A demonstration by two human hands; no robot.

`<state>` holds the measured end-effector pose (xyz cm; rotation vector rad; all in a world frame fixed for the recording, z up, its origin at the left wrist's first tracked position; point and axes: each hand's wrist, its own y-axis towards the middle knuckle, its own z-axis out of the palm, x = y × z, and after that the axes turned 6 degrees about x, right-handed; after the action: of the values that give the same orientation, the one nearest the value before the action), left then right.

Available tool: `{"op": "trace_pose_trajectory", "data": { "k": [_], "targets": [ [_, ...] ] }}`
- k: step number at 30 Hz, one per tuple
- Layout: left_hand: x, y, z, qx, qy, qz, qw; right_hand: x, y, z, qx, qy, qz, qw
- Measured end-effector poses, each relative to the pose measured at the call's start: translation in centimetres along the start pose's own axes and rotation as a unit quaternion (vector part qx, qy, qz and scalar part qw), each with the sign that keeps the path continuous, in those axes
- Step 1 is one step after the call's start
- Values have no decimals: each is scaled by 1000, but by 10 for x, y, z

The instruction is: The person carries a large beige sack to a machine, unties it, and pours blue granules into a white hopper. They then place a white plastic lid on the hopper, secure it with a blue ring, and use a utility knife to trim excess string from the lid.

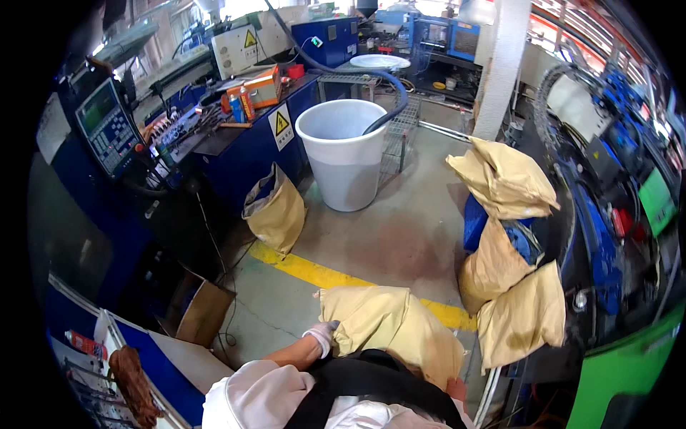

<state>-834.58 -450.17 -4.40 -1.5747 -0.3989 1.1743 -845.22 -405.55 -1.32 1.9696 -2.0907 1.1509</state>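
Factory floor w/ yellow line (pixel 321 274); sack (pixel 389 330) long axis upper-left to lower-right; left hand (pixel 321 336) grip closed on it; right hand (pixel 456 390) prob. too.

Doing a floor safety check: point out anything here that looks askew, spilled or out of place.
The tan sacks on the right are heaped unevenly against the blue machine, the top one slumped and tilted. Another open sack sags on the floor by the white bucket. The left hand grips a further sack. No spill shows.

My white-gloved left grip (pixel 321 336) clutches a tan sack (pixel 389 329) (plain, unpatterned); a yellow stripe (pixel 336 277) crosses the grey floor (pixel 400 229) near a white bucket (pixel 344 154).
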Motion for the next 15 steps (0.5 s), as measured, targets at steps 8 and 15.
{"op": "trace_pose_trajectory", "data": {
  "k": [8,15],
  "targets": [
    [-186,123,46,122,-149,-2,981,169,153,11,11,-153,-34,988],
    [-463,136,71,-28,645,321,693,396,204,23,-94,76,-50,991]
  ]
}}
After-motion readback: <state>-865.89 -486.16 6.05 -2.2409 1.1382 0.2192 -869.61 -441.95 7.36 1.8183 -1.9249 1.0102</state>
